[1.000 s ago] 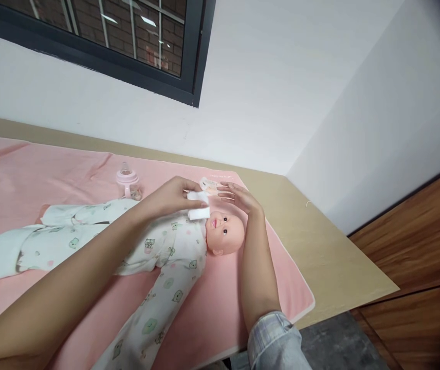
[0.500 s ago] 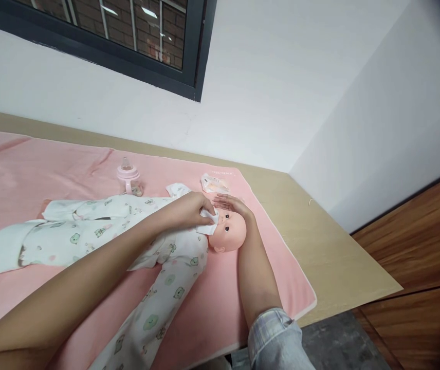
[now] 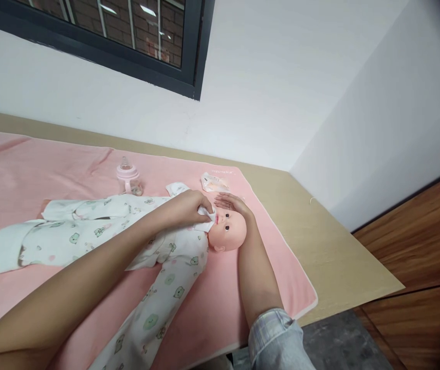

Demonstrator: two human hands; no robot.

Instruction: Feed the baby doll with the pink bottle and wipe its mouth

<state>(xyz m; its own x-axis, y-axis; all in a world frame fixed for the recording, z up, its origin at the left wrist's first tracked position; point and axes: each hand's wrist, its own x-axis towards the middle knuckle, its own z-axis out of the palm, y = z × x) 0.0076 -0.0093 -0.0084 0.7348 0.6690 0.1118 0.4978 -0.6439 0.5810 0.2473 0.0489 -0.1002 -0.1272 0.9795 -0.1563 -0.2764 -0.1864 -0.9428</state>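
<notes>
While the bald doll (image 3: 227,239) was laid on its back across the pink blanket (image 3: 212,303), a small white cloth (image 3: 206,226) was held at its mouth and chin, just above the neck of the patterned outfit (image 3: 183,252). The grip of the left hand (image 3: 191,206) was closed on this cloth, which was pinched between thumb and fingers, apparently so that it could be set close to the lips without the eyes being covered. By the right hand (image 3: 235,202) nothing was grasped: its fingers were extended and slightly curved along the far side of the head, with the wrist brought round the crown. The head was thus framed, probably so that it could be guarded against rolling; how firmly it was touched could not be told. A pink-lidded bottle (image 3: 127,177) was stood upright beyond the doll's waist, and a clear packet (image 3: 213,182) was placed just past the right fingertips, both perhaps set on the far side so that the forearms would not be obstructed. The blanket was spread over the tabletop (image 3: 331,257), seemingly so that the doll was cushioned.
</notes>
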